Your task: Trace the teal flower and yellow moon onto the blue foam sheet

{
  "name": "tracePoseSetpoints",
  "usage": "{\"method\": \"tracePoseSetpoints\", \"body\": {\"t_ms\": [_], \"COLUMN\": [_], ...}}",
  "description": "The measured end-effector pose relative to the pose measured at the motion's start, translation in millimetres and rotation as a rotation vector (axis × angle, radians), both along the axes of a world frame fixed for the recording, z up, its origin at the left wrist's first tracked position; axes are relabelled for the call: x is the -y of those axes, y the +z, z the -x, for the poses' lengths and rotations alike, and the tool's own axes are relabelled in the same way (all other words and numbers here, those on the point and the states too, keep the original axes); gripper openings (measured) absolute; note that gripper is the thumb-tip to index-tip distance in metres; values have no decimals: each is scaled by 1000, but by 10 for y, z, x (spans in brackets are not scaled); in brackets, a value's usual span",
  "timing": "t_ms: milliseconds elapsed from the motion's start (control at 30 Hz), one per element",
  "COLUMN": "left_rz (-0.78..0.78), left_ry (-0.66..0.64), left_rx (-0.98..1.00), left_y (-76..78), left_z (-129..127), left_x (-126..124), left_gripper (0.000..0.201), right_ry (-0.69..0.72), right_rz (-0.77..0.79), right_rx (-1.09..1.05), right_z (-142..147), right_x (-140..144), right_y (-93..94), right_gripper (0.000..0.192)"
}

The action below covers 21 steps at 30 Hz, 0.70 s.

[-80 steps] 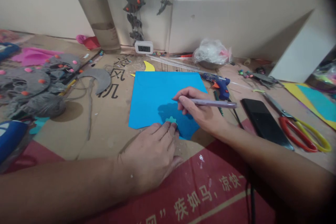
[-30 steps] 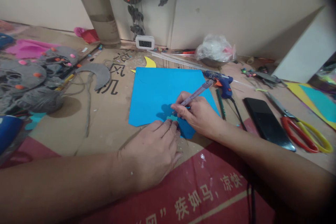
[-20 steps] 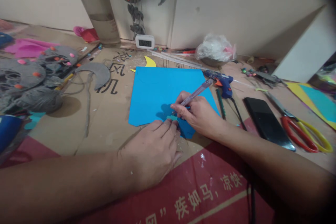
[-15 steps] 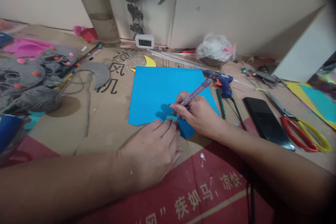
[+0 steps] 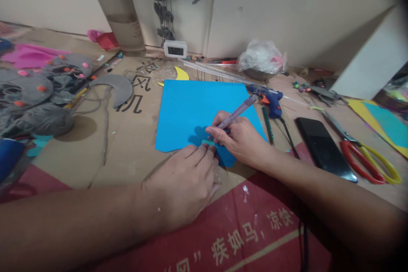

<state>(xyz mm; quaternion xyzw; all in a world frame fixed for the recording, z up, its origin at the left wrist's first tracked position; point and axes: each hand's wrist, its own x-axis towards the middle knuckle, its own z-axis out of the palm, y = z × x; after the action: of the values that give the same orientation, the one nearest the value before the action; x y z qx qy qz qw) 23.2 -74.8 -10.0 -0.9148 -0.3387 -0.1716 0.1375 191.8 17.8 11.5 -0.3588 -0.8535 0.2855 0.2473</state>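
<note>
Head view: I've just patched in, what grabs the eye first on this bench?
The bright blue sheet at centre, where the left hand presses a small teal cutout flat at its near edge while the right hand sets a purple pen against it. To the right lie a black phone and red-and-yellow scissors.

glue gun [image 5: 270, 101] right of sheet [image 5: 191, 110] | phone [image 5: 320, 146] left of scissors [image 5: 366, 157]

— What is lying around the black phone [image 5: 321, 148]?

— Scissors [image 5: 366, 159] with red and yellow handles are sitting just right of it. A blue glue gun [image 5: 269, 101] is lying to its left, a white clock [image 5: 174, 49] standing far beyond that.
</note>
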Motion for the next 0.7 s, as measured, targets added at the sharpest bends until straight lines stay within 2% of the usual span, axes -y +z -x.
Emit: {"method": "tracePoseSetpoints", "body": {"t_ms": [700], "left_rz": [18], "left_ry": [3], "left_rx": [2], "left_y": [8], "left_z": [-1], "left_x": [11], "left_gripper": [40], "right_ry": [-26], "right_rz": [18], "right_rx": [-30], "right_z": [38], "right_x": [31], "right_y": [-20], "right_gripper": [26]}}
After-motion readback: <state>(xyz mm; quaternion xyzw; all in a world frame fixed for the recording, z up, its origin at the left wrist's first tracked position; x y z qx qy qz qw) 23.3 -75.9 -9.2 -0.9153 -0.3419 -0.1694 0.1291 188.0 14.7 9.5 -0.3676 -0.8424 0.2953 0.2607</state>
